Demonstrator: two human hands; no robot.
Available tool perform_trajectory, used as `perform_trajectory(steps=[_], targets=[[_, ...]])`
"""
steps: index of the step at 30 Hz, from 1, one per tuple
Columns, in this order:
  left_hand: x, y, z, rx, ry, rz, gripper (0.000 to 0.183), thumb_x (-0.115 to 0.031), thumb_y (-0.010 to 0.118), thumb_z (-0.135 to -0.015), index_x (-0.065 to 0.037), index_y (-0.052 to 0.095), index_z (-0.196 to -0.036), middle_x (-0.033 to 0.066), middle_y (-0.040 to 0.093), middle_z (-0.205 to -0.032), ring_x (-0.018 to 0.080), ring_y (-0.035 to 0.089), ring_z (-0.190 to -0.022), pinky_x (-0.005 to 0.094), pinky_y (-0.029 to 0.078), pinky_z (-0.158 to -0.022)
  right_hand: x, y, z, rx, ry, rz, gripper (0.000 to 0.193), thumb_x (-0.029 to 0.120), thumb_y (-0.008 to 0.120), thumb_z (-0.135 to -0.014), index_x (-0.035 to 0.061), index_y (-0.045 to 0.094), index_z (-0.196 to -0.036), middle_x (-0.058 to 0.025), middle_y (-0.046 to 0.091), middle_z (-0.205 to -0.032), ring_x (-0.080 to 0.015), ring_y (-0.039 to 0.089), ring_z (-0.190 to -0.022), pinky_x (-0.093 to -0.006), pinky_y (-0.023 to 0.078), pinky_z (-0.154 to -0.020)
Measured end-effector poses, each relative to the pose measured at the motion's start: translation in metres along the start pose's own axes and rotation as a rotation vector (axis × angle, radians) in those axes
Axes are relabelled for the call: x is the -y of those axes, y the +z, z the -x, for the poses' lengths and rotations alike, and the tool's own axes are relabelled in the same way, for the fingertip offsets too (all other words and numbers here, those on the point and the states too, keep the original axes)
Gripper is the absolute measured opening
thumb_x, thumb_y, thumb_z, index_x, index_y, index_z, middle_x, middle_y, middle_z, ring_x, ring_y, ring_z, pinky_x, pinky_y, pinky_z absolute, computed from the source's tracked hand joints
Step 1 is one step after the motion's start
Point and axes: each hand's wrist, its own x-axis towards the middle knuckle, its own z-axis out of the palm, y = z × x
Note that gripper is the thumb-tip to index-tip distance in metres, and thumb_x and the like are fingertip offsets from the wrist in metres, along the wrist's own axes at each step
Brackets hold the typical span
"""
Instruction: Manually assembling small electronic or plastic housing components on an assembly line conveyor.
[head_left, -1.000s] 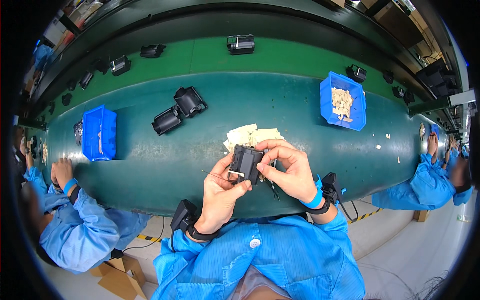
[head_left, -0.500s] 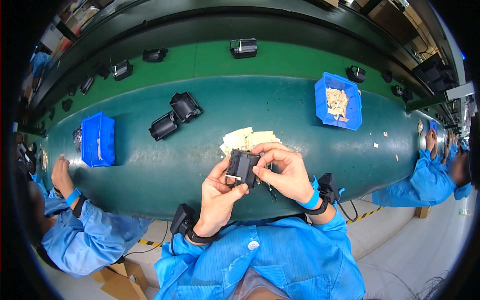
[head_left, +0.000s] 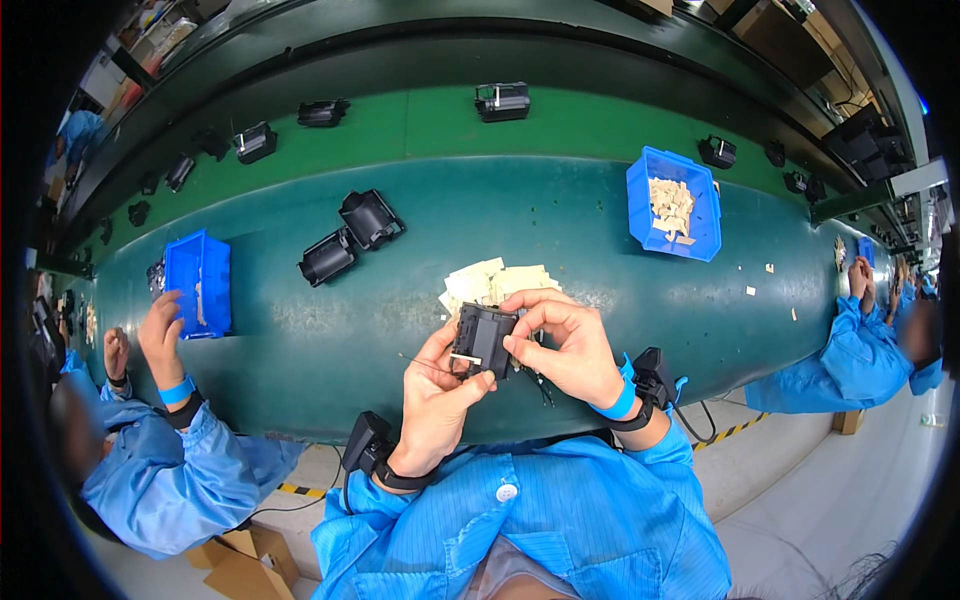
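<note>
A black plastic housing (head_left: 484,338), with a pale strip (head_left: 466,358) near its lower left corner, is held up close to the table's near edge. Around its left and lower sides, my left hand (head_left: 440,385) is closed, thumb at the bottom edge. My right hand (head_left: 565,345) pinches the upper right edge between thumb and fingers; whether something small lies in that pinch is hidden. Thin dark wires (head_left: 543,388) hang under the right side. Just beyond the housing lies a pile of cream-coloured strips (head_left: 500,282), partly covered by my hands.
Two black housings (head_left: 370,220) lie to the left on the green table. A blue bin (head_left: 200,318) stands farther left; another blue bin (head_left: 640,205) at right holds cream pieces. Several housings (head_left: 502,101) sit on the green belt behind. Co-workers sit at left (head_left: 170,480) and right (head_left: 860,345).
The housings on the back belt have shifted right. At left, the co-worker's hand has moved toward the blue bin and a second hand shows. My hands have barely moved.
</note>
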Motion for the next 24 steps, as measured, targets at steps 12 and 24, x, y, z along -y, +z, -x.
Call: perform_trajectory(steps=[12,24], targets=[[0.000,-0.007,-0.004,0.012,-0.008,0.006,0.062,0.013,0.063,-0.074,0.006,0.041,-0.131,0.0099,0.062,-0.101,0.0116,0.061,-0.082,0.0247,0.054,-0.071,-0.005,0.002,-0.002,0.007,0.035,-0.033,0.009,-0.002,0.070,-0.074,0.0005,0.065,-0.081,-0.0117,0.058,-0.112,-0.0193,0.060,-0.102,-0.0337,0.052,-0.088],[-0.002,-0.018,-0.002,0.100,-0.156,0.105,0.054,0.011,0.064,-0.077,0.003,0.046,-0.127,0.0108,0.065,-0.098,0.0135,0.064,-0.079,0.0260,0.053,-0.072,-0.005,0.006,0.000,0.086,0.117,0.229,0.049,0.014,0.073,-0.079,0.0035,0.055,-0.124,-0.0121,0.060,-0.120,-0.0217,0.057,-0.110,-0.0333,0.052,-0.082]])
